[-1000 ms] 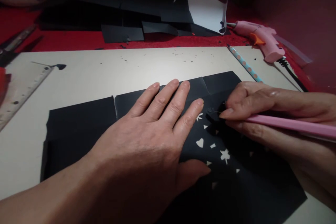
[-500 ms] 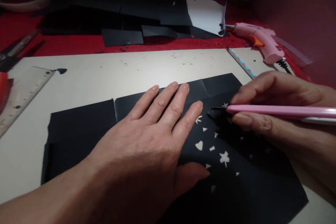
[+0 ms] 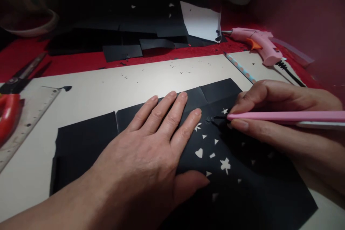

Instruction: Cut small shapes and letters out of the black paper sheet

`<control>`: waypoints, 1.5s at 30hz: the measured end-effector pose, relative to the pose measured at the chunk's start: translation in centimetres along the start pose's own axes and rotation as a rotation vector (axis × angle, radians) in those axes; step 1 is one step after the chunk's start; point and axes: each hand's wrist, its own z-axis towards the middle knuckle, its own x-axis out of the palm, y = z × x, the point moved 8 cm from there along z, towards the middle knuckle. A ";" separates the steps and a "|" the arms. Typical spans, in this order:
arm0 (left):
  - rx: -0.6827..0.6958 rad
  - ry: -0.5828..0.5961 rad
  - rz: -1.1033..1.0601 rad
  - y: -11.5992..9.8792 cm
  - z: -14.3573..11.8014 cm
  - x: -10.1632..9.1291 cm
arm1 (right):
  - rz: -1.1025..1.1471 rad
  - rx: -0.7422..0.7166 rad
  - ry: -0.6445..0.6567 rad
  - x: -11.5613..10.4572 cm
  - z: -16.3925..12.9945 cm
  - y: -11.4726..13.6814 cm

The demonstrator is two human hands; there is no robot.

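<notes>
A sheet of black card (image 3: 258, 187) lies across the white board, with small stars, hearts and triangles cut through it. Flat on this card rests my left hand (image 3: 151, 147), its fingers spread and its thumb out to the side. My right hand (image 3: 280, 115) pinches a slim pink craft knife (image 3: 269, 115) just behind its thin dark tip. The tip is at the card, right of my left little finger, beside a small scratched outline (image 3: 209, 119). Near it are a cut-out star (image 3: 224, 111) and, lower down, a cut-out heart (image 3: 199, 153).
Red-handled scissors (image 3: 9, 113) and a clear ruler (image 3: 35, 118) lie at the left. At the back right are a pink glue gun (image 3: 256, 43) and a dotted pencil (image 3: 239, 67). Black card pieces (image 3: 122, 52), white paper (image 3: 202, 21) and a tape roll (image 3: 35, 27) sit behind.
The view has shifted, so more of the scissors shows. The knife tip has slid slightly off the scratched outline, which is now clearer. My left hand stays on the card.
</notes>
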 end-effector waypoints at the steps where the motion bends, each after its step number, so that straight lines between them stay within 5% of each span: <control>1: 0.001 0.001 0.002 0.0 0.1 0.0 | -0.002 -0.019 0.017 0.1 0.0 0.0; 6: 0.044 0.008 0.034 -0.2 1.0 -0.6 | -0.052 -0.178 0.037 0.5 -0.2 1.0; 13: 0.055 -0.022 0.091 -0.4 1.3 -1.1 | -0.102 0.010 -0.016 1.0 -0.9 0.8; 33: 0.015 -0.042 0.037 -0.1 0.4 -0.3 | -0.139 -0.116 -0.040 1.1 -0.3 2.0; 45: 0.010 -0.082 0.006 0.0 0.3 -0.2 | -0.187 -0.019 -0.072 1.1 -1.0 1.5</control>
